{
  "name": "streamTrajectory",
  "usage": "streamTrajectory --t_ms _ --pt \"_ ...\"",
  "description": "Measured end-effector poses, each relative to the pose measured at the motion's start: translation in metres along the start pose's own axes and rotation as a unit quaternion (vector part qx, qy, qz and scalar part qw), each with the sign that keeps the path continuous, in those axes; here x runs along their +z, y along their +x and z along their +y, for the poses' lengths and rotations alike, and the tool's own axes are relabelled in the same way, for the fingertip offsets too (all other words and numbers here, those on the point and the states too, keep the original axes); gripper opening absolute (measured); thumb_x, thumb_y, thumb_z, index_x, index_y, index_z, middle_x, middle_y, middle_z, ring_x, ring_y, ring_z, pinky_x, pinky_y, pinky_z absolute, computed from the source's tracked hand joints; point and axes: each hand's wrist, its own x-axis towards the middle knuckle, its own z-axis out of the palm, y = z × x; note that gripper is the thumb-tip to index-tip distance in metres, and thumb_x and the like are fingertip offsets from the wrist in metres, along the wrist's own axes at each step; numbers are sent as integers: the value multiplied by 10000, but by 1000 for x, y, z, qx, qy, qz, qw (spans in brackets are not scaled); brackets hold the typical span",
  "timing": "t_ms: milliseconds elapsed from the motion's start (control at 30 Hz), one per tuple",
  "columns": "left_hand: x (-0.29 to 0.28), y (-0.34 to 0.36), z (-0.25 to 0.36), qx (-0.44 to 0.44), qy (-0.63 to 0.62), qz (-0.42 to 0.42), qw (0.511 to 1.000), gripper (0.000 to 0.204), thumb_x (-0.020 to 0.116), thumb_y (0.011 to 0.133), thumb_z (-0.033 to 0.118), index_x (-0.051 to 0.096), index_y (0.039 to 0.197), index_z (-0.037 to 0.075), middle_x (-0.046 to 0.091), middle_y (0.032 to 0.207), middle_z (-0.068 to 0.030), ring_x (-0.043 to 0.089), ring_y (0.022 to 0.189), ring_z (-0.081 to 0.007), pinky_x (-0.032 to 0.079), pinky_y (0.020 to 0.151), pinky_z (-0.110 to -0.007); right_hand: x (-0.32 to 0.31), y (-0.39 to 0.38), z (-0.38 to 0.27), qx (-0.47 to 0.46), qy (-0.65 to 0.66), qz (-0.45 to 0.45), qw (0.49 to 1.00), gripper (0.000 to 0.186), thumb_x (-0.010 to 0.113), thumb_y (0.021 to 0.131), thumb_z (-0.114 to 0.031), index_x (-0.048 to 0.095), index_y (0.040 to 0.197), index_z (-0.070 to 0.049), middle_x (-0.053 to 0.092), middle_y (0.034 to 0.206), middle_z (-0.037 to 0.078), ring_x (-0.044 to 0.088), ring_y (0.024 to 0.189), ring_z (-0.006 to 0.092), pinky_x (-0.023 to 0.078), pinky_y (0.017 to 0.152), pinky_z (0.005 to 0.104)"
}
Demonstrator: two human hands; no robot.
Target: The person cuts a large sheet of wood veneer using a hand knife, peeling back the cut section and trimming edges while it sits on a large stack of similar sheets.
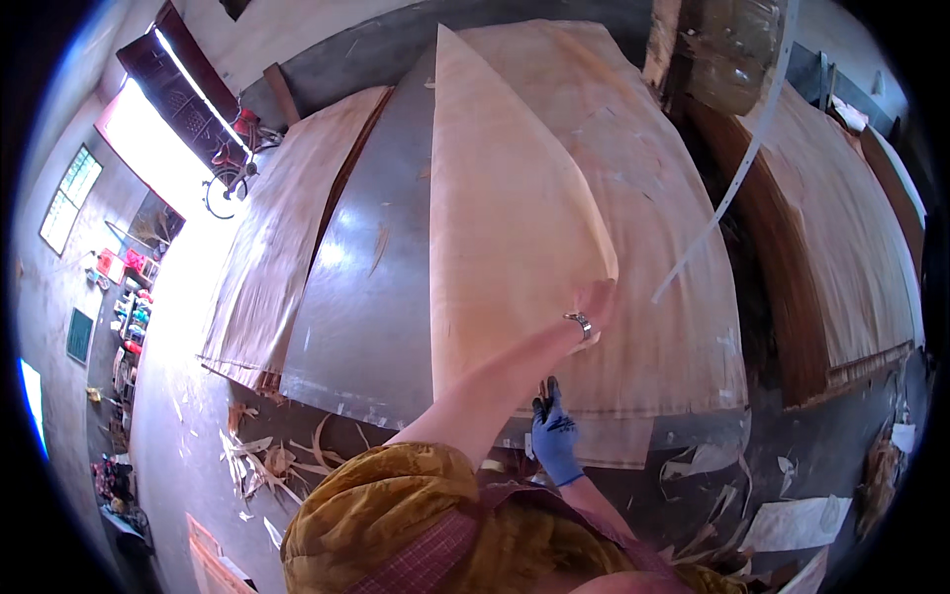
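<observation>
A large thin sheet of pale wood veneer (505, 198) stretches lengthwise over the work surface, its right edge lifted and curling. My left hand (597, 295), bare and with a metal-banded watch on the wrist, reaches across the sheet and grips that raised edge; its fingers are partly hidden. Beneath and to the right lies a wide stack of veneer (673, 287) with a wrinkled top sheet. My right hand (557, 436) wears a blue glove with dark fingertips. It is over the near edge of the stack, fingers extended and slightly apart, with no held thing visible.
To the left are a grey tabletop (346, 297) and another veneer stack (287, 228). A thick stack (831, 228) stands on the right. A pale strip (737, 178) hangs down at right. Veneer scraps (262, 460) litter the floor. A bicycle (226, 190) stands by the bright doorway.
</observation>
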Motion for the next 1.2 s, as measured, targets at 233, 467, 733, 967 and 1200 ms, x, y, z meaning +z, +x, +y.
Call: streamTrajectory --t_ms 233,467,733,967,1200 --pt "11 9 35 96 -206 6 974 383 632 769 209 574 1097 21 643 906 -228 647 879 -343 511 748 -436 -13 -13 4 -4 18 -37 999 566 548 933 -283 326 1439 -161 662 1003 197 645 748 384 500 619 460" --pt "-50 -43 48 32 -475 -250 843 585 653 886 337 459 1323 -1 661 961 -59 601 833 -122 481 709 -258 0 26 6 -59 145 23 987 480 570 917 -119 412 1363 -40 673 899 185 675 681 263 508 590 370" --pt "-175 -147 14 30 -643 -248 724 439 549 963 271 480 1319 24 644 1049 -57 612 934 -126 503 811 -287 -28 54 -14 105 395 -75 910 250 641 904 -199 572 1119 -92 597 674 2 493 477 70 385 424 217" --pt "-152 -181 47 -48 -622 -197 756 412 535 969 275 500 1300 33 627 1078 -67 604 957 -141 494 827 -287 -154 70 21 186 450 -91 868 389 666 876 -377 594 1178 -144 536 588 -7 436 398 67 331 359 229" --pt "-53 -170 203 -74 -659 -207 720 380 541 965 263 525 1274 44 630 1061 -54 614 948 -144 492 815 -282 -351 96 161 222 501 -69 834 318 701 846 -383 600 1021 -137 534 606 -7 454 409 85 344 368 237"
